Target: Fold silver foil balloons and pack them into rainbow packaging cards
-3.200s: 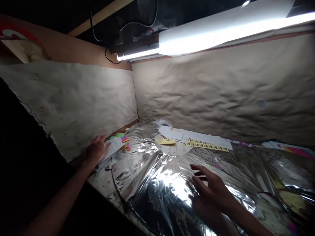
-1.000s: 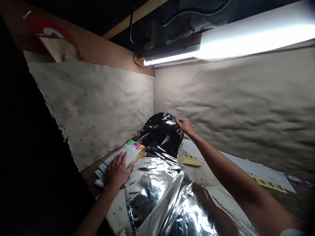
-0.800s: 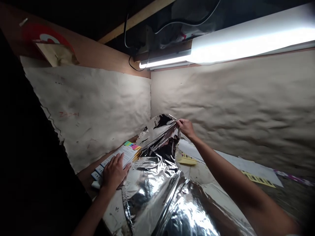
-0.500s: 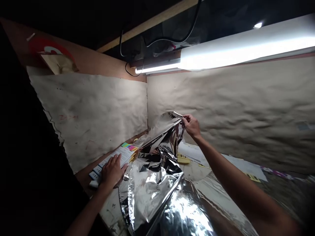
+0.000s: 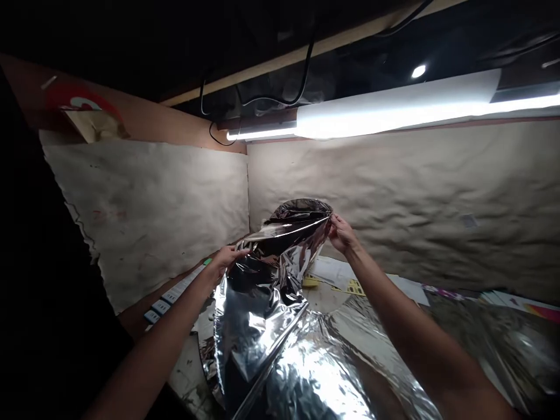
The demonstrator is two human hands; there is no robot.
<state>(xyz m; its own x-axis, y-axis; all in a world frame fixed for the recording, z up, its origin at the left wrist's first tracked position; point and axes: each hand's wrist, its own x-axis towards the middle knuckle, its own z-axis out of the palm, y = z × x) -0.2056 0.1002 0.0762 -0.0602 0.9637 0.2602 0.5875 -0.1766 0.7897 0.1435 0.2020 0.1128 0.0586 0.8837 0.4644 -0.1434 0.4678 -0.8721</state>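
Note:
A large sheet of shiny silver foil film [image 5: 258,315] spreads over the table and rises in folds at its far end. My right hand [image 5: 343,233] pinches the raised far corner, holding it up in front of the back wall. At the left edge of the lifted part, my left hand [image 5: 227,256] has its fingers closed on the film. Behind my left forearm lies a stack of printed papers [image 5: 175,291] with blue-edged labels, partly hidden by the arm.
Papers with yellow strips [image 5: 332,271] lie behind the film along the back wall [image 5: 394,204]. Colourful sheets [image 5: 525,303] lie at the far right. A lit tube lamp [image 5: 371,116] and a dangling black cable [image 5: 306,70] hang low overhead.
My left hand has left the paper stack and moved up and right onto the film's edge. My right hand still holds the corner, and the raised film has opened wider. The view has turned slightly right.

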